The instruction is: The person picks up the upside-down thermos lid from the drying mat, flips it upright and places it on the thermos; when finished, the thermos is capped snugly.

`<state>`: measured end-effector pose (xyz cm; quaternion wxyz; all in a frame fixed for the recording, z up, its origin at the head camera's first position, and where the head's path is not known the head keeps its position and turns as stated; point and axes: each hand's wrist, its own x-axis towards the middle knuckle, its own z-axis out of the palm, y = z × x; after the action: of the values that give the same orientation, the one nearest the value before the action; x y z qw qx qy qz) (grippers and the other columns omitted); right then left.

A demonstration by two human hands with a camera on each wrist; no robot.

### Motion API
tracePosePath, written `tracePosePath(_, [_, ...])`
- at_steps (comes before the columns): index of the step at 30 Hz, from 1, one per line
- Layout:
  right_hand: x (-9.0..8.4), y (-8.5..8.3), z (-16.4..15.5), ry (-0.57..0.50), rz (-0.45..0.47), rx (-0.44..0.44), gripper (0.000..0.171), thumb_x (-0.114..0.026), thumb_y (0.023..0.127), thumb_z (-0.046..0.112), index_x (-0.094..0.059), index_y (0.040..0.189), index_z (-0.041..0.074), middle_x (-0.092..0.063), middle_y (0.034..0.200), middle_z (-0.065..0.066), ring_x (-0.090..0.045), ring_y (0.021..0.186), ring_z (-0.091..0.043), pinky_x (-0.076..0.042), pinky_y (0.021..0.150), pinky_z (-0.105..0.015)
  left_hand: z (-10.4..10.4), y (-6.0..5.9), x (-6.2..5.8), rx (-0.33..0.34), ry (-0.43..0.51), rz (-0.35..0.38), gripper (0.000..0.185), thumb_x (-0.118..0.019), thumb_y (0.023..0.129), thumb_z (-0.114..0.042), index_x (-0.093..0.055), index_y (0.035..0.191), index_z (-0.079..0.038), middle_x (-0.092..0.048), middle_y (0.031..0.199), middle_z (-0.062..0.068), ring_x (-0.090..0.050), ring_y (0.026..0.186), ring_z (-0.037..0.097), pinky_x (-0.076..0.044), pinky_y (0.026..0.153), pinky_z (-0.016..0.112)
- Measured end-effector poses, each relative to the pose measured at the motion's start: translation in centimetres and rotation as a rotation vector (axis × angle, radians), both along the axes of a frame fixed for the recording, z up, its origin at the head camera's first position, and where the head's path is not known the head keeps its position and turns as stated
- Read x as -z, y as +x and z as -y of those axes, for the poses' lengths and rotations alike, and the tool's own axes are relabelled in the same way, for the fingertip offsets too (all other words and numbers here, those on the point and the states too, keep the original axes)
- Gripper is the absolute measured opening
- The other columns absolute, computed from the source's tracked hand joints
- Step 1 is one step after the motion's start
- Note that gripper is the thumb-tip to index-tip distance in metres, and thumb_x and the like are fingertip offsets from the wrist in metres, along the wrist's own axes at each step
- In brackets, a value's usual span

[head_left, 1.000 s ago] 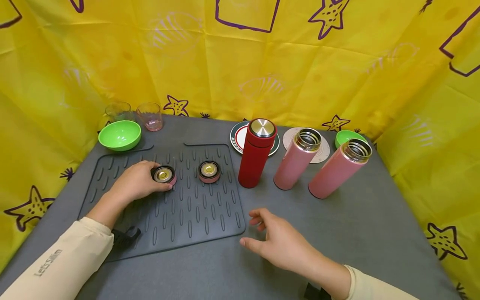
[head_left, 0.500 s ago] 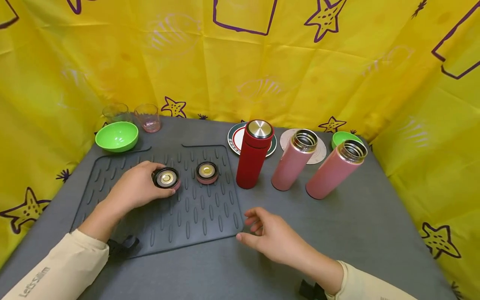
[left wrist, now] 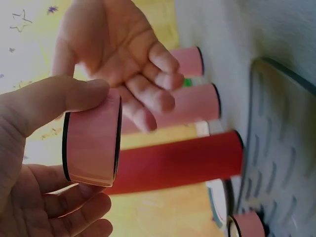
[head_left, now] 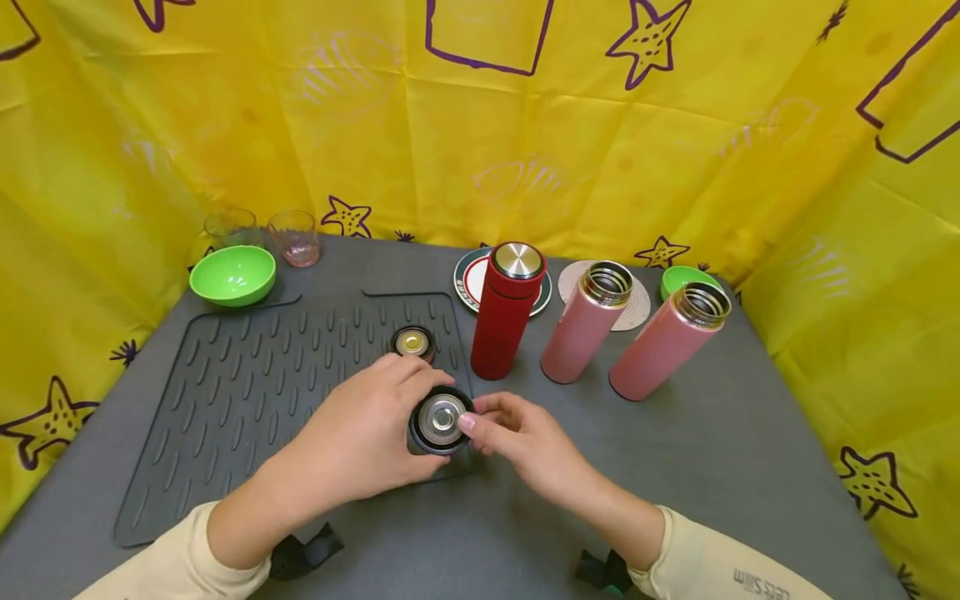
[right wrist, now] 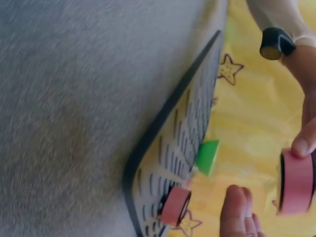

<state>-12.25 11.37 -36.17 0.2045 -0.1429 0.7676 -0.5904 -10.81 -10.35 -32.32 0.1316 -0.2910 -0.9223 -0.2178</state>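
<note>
My left hand grips a pink bottle lid by its sides, its metal-and-black underside facing up. In the left wrist view, my thumb and fingers are around the lid's pink wall. My right hand is close on the lid's right, fingers loosely bent. The left wrist view shows a gap between my right hand and the lid. A second pink lid lies underside up on the grey drying mat. Two pink bottles stand uncapped beside a capped red bottle.
A green bowl and two clear glasses stand at the back left. Behind the bottles are a dark-rimmed plate, a pale plate and another green bowl. A yellow patterned cloth encloses the table's far sides.
My left hand has lifted the pink lid off the mat and carried it right and nearer to me. My right hand has moved slightly up toward it.
</note>
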Motion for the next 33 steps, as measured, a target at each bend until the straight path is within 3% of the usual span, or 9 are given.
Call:
tracePosePath(7, [-0.1,0.3,0.0,-0.154,0.062,-0.059,0.028,-0.068,0.093,0.021,-0.063,0.103,-0.004,-0.071,0.087,-0.011,-0.066,0.078,-0.02,-0.054,0.074,-0.033,-1.7,0.4,-0.1,0.077,-0.001,-0.056,0.058,-0.089,0.062,-0.037,-0.066,0.11,-0.015,-0.058,0.104,-0.005,-0.051,0.096,0.015,-0.05,0.08,0.032])
tracePosePath(13, [-0.2,0.4,-0.2,-0.166,0.041,-0.037,0.028,-0.069,0.092,0.019,-0.062,0.105,-0.005,-0.07,0.092,-0.011,-0.067,0.08,-0.02,-0.054,0.073,-0.029,-1.9,0.5,0.1,0.071,0.036,-0.05,0.062,-0.091,0.06,-0.034,-0.064,0.113,-0.016,-0.056,0.107,-0.007,-0.051,0.1,0.013,-0.049,0.084,0.032])
tracePosePath(16, [-0.4,0.4,-0.3,-0.137,-0.029,-0.003,0.027,-0.072,0.09,0.019,-0.063,0.106,-0.001,-0.07,0.096,-0.009,-0.067,0.081,-0.021,-0.054,0.072,-0.028,-1.9,0.6,0.0,0.079,0.075,-0.001,0.072,-0.093,0.059,-0.04,-0.061,0.12,-0.017,-0.053,0.114,-0.007,-0.049,0.106,0.011,-0.048,0.087,0.032])
tracePosePath(20, [-0.5,0.5,-0.7,-0.071,-0.281,0.048,0.027,-0.078,0.086,0.021,-0.065,0.106,0.011,-0.069,0.095,0.0,-0.066,0.084,-0.018,-0.054,0.076,-0.03,-1.9,1.0,-0.2,0.085,0.191,0.101,0.078,-0.084,0.067,-0.056,-0.054,0.13,-0.021,-0.048,0.125,-0.01,-0.047,0.11,0.006,-0.048,0.089,0.032])
tracePosePath(23, [-0.4,0.4,-1.0,-0.03,-0.515,0.07,0.03,-0.08,0.083,0.018,-0.064,0.109,0.017,-0.067,0.096,0.007,-0.064,0.088,-0.014,-0.054,0.08,-0.033,-1.7,1.1,-0.4,0.073,0.311,0.155,0.074,-0.078,0.074,-0.059,-0.05,0.133,-0.024,-0.047,0.126,-0.013,-0.048,0.109,0.005,-0.048,0.088,0.032])
tracePosePath(28, [-0.4,0.1,-1.3,-0.003,-0.848,0.08,0.04,-0.078,0.077,0.0,-0.063,0.112,0.012,-0.064,0.107,0.003,-0.061,0.095,-0.014,-0.053,0.082,-0.03,-1.4,0.5,-0.2,0.052,0.476,0.208,0.068,-0.08,0.078,-0.047,-0.051,0.132,-0.021,-0.05,0.12,-0.012,-0.049,0.109,0.006,-0.048,0.086,0.032])
tracePosePath(33, [-0.1,-0.3,-1.2,-0.008,-1.119,0.048,0.035,-0.075,0.075,-0.004,-0.062,0.107,0.003,-0.064,0.113,-0.009,-0.06,0.103,-0.023,-0.049,0.09,-0.028,-1.1,0.0,0.5,0.039,0.5,0.328,0.07,-0.084,0.074,-0.045,-0.055,0.131,-0.019,-0.056,0.121,-0.013,-0.052,0.108,0.008,-0.05,0.085,0.037])
